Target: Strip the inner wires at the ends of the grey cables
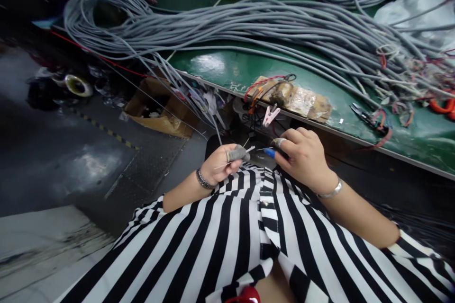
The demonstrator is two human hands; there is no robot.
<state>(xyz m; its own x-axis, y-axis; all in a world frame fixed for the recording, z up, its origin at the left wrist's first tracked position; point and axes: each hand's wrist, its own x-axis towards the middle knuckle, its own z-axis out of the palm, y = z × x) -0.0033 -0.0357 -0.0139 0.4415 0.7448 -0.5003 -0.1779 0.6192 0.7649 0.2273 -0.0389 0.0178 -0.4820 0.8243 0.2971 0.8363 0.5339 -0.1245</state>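
Note:
My left hand (227, 163) is closed in a pinch around a grey cable's end (250, 149), its thumb wrapped in a grey covering. Thin wires (246, 142) stick out near its fingertips. Just to the right, my right hand (302, 156) has its thumb and forefinger brought together at a fine wire (261, 149). One of its fingertips wears a blue cover (269, 152), and another a greyish wrap. Both hands are held in front of my striped shirt, below the bench edge. A pink clothes peg (271, 116) sits at that edge just above them.
A long bundle of grey cables (227, 23) stretches across the green bench (220, 64). Pliers (369, 118) lie at the right, near stripped cable ends. A taped wooden block (298, 99) lies along the front edge. On the floor stands a cardboard box (163, 120).

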